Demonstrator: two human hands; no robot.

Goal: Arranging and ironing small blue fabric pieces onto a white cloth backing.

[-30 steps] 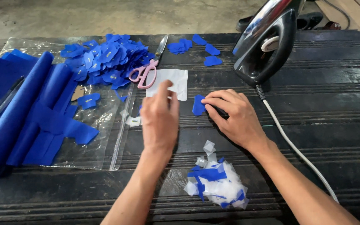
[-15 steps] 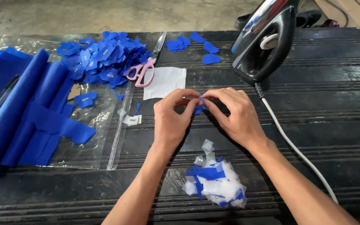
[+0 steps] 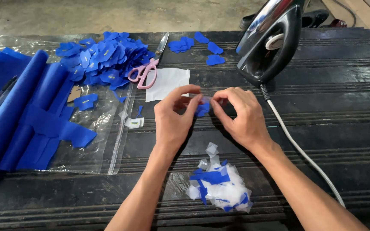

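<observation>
My left hand (image 3: pixel 174 119) and my right hand (image 3: pixel 240 115) meet at the middle of the dark ribbed table (image 3: pixel 343 111). Between their fingertips they pinch a small blue fabric piece (image 3: pixel 202 108), held just above the table. Just behind the hands lies a white square sheet (image 3: pixel 168 83). In front of my wrists sits a heap of white and blue scraps (image 3: pixel 219 186).
A black and silver iron (image 3: pixel 270 42) stands upright at the back right, its white cord (image 3: pixel 300 149) trailing toward me. Pink-handled scissors (image 3: pixel 144 72) lie beside a pile of blue cut pieces (image 3: pixel 99 60). Blue fabric rolls (image 3: pixel 18 115) rest on a clear plastic bag (image 3: pixel 108 141) at left.
My left hand has come off the table and joined my right hand on the blue piece, which is now lifted slightly and pinched by both.
</observation>
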